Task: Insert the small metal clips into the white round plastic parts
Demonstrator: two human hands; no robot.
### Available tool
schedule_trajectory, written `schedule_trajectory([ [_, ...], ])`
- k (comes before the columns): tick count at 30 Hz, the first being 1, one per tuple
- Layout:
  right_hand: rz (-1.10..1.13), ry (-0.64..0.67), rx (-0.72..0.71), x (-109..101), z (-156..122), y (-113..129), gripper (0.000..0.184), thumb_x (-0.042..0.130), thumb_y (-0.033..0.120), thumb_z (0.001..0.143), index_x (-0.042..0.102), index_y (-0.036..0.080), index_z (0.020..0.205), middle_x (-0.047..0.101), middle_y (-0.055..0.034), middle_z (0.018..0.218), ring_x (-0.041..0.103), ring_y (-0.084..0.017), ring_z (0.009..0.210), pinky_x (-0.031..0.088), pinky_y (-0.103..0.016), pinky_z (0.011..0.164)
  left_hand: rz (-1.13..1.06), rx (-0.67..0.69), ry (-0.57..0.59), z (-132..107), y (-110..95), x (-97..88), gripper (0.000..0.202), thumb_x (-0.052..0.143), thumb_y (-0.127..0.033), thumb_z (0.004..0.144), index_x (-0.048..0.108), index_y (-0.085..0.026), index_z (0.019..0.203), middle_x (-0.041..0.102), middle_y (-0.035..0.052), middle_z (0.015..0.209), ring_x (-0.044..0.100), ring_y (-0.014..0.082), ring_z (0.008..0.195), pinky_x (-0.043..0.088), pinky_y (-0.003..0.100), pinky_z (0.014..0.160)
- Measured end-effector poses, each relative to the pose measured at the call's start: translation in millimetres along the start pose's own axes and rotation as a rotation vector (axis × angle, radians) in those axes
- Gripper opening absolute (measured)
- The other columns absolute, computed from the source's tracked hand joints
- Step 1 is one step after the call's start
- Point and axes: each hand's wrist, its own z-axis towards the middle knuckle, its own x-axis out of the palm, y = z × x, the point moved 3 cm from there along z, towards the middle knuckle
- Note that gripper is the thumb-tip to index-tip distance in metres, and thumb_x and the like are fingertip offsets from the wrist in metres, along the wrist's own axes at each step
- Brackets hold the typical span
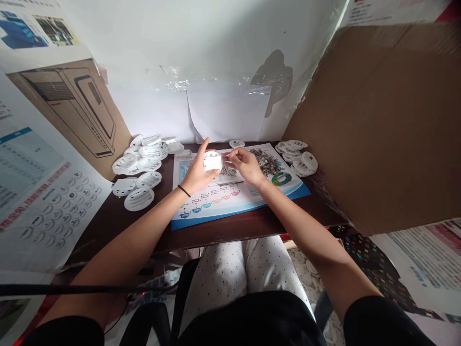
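Observation:
My left hand (199, 170) is raised over the table and grips a small white plastic part (212, 161) between thumb and fingers. My right hand (245, 163) is close beside it, fingers pinched on something tiny I cannot make out, touching the part's right side. Below both hands lies a blue and white printed sheet (230, 199) bearing a heap of small grey metal pieces (266, 162).
A pile of round white slotted plastic covers (139, 168) sits at the left of the dark wooden table (118, 216), and a smaller stack (298, 157) at the right. Cardboard panels (382, 125) and posters wall in the table on both sides. My lap is under the front edge.

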Motion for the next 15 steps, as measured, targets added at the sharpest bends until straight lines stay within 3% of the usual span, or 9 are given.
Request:
schedule_trajectory([
  [3, -0.065, -0.010, -0.053, -2, 1, 2, 0.026, 0.060, 0.043, 0.083, 0.049, 0.021, 0.076, 0.063, -0.0054, 0.089, 0.062, -0.016, 0.088, 0.052, -0.035, 0.085, -0.016, -0.019, 0.051, 1, 7, -0.8, 0.080, 0.078, -0.003, 0.059, 0.054, -0.025, 0.132, 0.045, 0.0068, 0.144, 0.037, 0.0283, 0.135, 0.040, 0.033, 0.105],
  [6, -0.212, -0.012, -0.098, -3, 1, 5, 0.023, 0.057, 0.041, 0.085, 0.049, 0.022, 0.077, 0.060, -0.0030, 0.081, 0.059, -0.015, 0.079, 0.049, -0.032, 0.078, -0.180, -0.151, 0.112, -2, 12, 5.1, 0.077, 0.080, -0.004, 0.059, 0.056, -0.023, 0.130, 0.056, 0.0084, 0.130, 0.053, 0.0251, 0.118, 0.047, 0.031, 0.094],
  [9, -0.311, 0.005, -0.131, -1, 0, 7, 0.021, 0.055, 0.040, 0.085, 0.049, 0.021, 0.077, 0.055, -0.0005, 0.074, 0.054, -0.013, 0.073, 0.045, -0.029, 0.071, -0.345, -0.238, 0.151, -5, 13, 14.6, 0.069, 0.078, -0.003, 0.059, 0.060, -0.022, 0.122, 0.059, 0.0069, 0.124, 0.059, 0.0203, 0.103, 0.050, 0.028, 0.086],
  [15, -0.329, -0.015, -0.168, 2, 0, 1, 0.022, 0.053, 0.041, 0.085, 0.048, 0.021, 0.076, 0.054, 0.0002, 0.071, 0.052, -0.011, 0.068, 0.044, -0.028, 0.067, -0.385, -0.284, 0.063, -4, 16, 18.9, 0.051, 0.072, 0.003, 0.055, 0.056, -0.016, 0.100, 0.062, 0.0020, 0.087, 0.059, 0.0141, 0.077, 0.048, 0.024, 0.067],
])
